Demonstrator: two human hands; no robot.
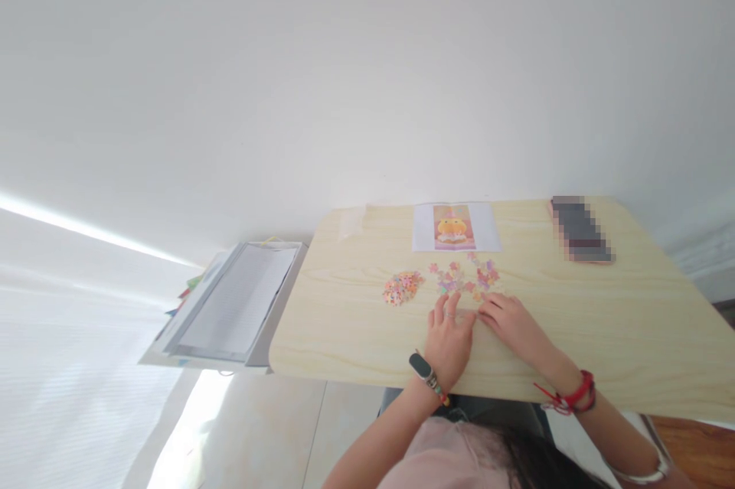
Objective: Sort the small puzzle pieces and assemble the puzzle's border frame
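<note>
My left hand (451, 336) rests palm down on the light wooden table (602, 321), fingers spread, touching the near edge of a loose spread of small pink and purple puzzle pieces (465, 278). My right hand (511, 321) lies beside it, fingertips at the same pieces; whether it pinches a piece I cannot tell. A heap of small multicoloured pieces (403, 288) sits just left of the hands. A printed picture sheet (455, 226) with an orange figure lies at the table's far edge.
A phone (581, 229) lies at the far right of the table. To the left of the table stands a grey tray-like stack of papers (235, 301). A white wall rises behind the table.
</note>
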